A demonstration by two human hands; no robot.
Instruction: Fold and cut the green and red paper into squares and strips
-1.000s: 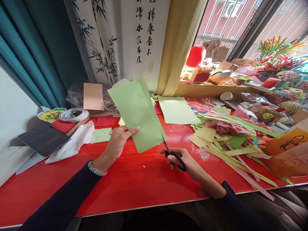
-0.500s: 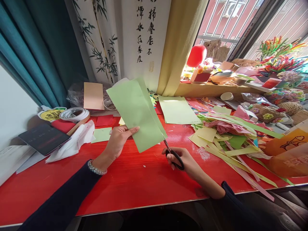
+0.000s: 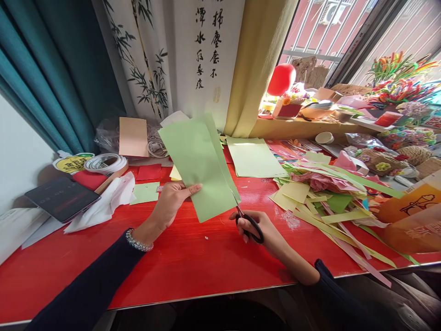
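Observation:
A light green sheet of paper [image 3: 198, 163] is held up at a tilt above the red table [image 3: 179, 271]. My left hand [image 3: 172, 202] pinches its lower left edge between thumb and fingers. In my right hand [image 3: 257, 225] are black-handled scissors [image 3: 253, 228], with fingers through the loops. Their blades lie on the paper's lower right side, where a cut runs upward and a narrow strip stands partly apart along the right edge. The blade tips are partly hidden by the paper.
Behind the held sheet lies a stack of pale green paper [image 3: 255, 157]. Paper strips and scraps [image 3: 330, 207] are heaped at the right beside an orange bag [image 3: 409, 225]. On the left are a dark tablet-like device [image 3: 64, 197], a white tape roll [image 3: 105, 163] and a small green piece [image 3: 144, 192].
The green sheet has shifted slightly right and turned a little more upright. The scissors' blades sit a bit further up along the cut, and the strip stands slightly wider apart.

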